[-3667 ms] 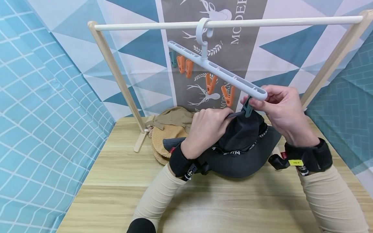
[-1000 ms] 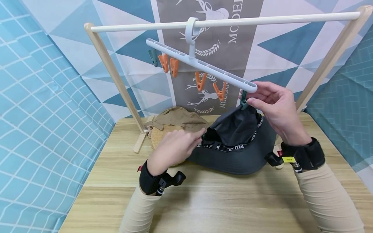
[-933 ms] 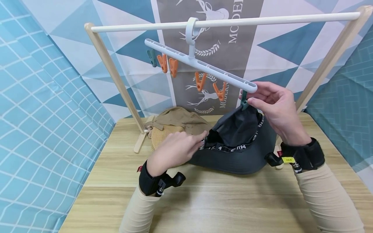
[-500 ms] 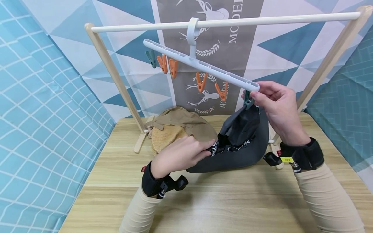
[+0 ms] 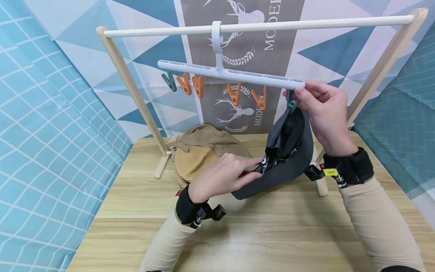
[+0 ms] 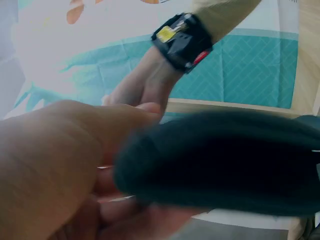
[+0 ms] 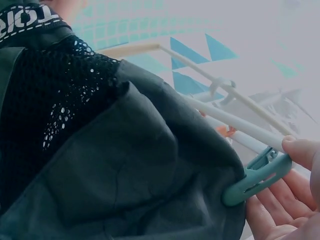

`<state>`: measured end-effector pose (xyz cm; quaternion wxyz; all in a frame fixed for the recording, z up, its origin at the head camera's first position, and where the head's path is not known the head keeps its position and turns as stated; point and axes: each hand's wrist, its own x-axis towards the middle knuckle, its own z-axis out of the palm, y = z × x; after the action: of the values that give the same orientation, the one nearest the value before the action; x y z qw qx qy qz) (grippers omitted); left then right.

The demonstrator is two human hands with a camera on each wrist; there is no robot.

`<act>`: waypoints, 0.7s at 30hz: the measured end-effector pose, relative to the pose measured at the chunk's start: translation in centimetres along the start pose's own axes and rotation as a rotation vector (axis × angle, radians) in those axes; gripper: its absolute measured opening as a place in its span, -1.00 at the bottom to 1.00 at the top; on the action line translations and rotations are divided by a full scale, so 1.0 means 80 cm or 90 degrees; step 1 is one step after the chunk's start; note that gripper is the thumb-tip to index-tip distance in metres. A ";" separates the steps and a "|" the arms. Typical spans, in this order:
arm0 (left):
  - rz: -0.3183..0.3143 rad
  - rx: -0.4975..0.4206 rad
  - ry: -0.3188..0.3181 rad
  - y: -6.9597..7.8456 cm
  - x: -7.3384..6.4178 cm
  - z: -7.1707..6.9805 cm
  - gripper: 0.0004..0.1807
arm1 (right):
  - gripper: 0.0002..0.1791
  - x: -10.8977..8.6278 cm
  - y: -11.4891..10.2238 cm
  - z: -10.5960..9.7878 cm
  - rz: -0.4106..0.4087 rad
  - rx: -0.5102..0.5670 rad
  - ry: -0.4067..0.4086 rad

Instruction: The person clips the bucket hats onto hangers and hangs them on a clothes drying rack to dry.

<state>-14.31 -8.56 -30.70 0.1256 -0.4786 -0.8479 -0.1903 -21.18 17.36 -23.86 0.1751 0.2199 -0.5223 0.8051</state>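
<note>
A dark grey brimmed hat (image 5: 289,170) with white lettering on its inner band hangs by its crown from a green clothespin (image 5: 291,101). The clothespin is at the right end of a pale blue clip hanger (image 5: 244,77). My right hand (image 5: 327,117) grips that end of the hanger, thumb in front and fingers behind, right at the clothespin. My left hand (image 5: 227,173) pinches the hat's left side by the band and brim. Close up in the left wrist view, the dark brim (image 6: 225,160) is between thumb and fingers. The right wrist view shows the clothespin biting the crown fabric (image 7: 125,165).
The hanger's hook (image 5: 216,41) sits over the white rail (image 5: 289,25) of a wooden-legged rack. Several orange clothespins (image 5: 233,94) and another green one hang empty from the bar. A tan hat (image 5: 210,139) and a straw hat (image 5: 193,162) lie on the wooden table (image 5: 136,219).
The right hand has raised the hanger's right end, bringing the bar nearer level. The hat has risen and turned more edge-on. The left hand, earlier at the crown, now holds the band and has moved right.
</note>
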 end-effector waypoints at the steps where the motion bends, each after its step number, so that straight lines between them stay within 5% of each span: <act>1: 0.005 -0.007 0.013 -0.001 0.001 0.002 -0.56 | -0.58 0.004 0.000 0.001 -0.001 0.006 0.003; 11: 0.059 -0.052 0.083 -0.005 0.008 0.015 -0.47 | -0.55 0.039 0.003 0.011 0.012 0.040 0.003; 21: 0.050 -0.014 0.083 -0.001 0.010 0.020 -0.42 | -0.54 0.048 0.013 0.014 0.055 0.070 0.001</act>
<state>-14.87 -7.28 -31.82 0.1829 -0.4992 -0.8164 -0.2255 -24.76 16.14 -22.15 0.1281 0.2055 -0.4859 0.8398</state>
